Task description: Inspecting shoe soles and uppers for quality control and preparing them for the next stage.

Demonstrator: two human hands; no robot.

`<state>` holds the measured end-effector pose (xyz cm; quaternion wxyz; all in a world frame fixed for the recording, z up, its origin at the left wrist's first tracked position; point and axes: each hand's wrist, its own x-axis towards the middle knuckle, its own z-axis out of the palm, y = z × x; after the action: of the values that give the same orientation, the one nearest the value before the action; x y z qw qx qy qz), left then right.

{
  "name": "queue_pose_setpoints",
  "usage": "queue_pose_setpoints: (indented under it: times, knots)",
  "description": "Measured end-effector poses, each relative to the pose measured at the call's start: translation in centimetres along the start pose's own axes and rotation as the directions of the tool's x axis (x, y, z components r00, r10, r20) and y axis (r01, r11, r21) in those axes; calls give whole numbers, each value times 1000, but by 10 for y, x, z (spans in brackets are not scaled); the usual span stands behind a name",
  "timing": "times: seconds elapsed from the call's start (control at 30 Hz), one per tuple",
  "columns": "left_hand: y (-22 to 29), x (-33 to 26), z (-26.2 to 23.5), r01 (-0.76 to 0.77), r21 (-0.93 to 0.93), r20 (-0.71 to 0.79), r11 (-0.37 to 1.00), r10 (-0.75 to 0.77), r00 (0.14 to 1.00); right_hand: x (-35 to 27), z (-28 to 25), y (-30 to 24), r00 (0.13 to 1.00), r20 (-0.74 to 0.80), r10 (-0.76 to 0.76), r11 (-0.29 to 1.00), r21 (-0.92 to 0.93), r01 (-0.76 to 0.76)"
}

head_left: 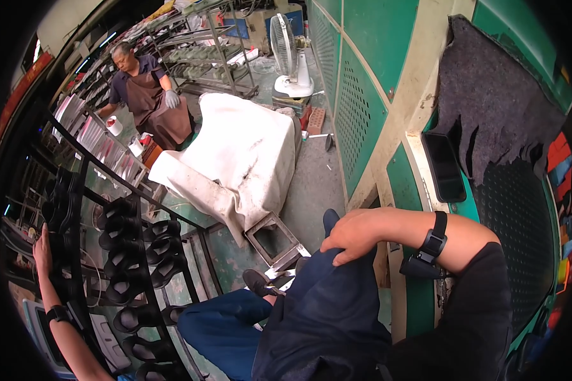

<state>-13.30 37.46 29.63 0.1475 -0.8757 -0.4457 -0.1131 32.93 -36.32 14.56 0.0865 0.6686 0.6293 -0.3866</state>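
Observation:
My left hand [42, 255] reaches out at the far left, beside black shoes [58, 209] on a dark metal rack. Its fingers point upward and look stretched out. The hand shows edge-on, so I cannot tell whether it touches a shoe or the frame. More black shoes [124, 263] stand in columns on the rack nearer to me. My right hand [353, 236] rests on my blue-trousered leg, fingers loosely draped and holding nothing. Both forearms wear a black strap, and a dark device [424, 257] sits on the right one.
A white cloth [235, 152] covers a bulky object ahead, with a metal frame [273, 241] at its near corner. Beyond are a co-worker in a brown apron [152, 105], racks and a white fan [292, 63]. Green machine panels [356, 114], grey felt and a phone [443, 166] line the right.

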Motion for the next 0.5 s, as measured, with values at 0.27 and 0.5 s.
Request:
queue_pose_setpoints:
  times: [0.27,0.5]
  knots:
    - [-9,-7,5,-258,76,-99,963,265,959,1,0,0,1000,-8,-10,1000,-3,10]
    - [3,-1,-10,-32,-116,124,993,46,991,1,1,0,1000,-9,-13,1000,1,13]
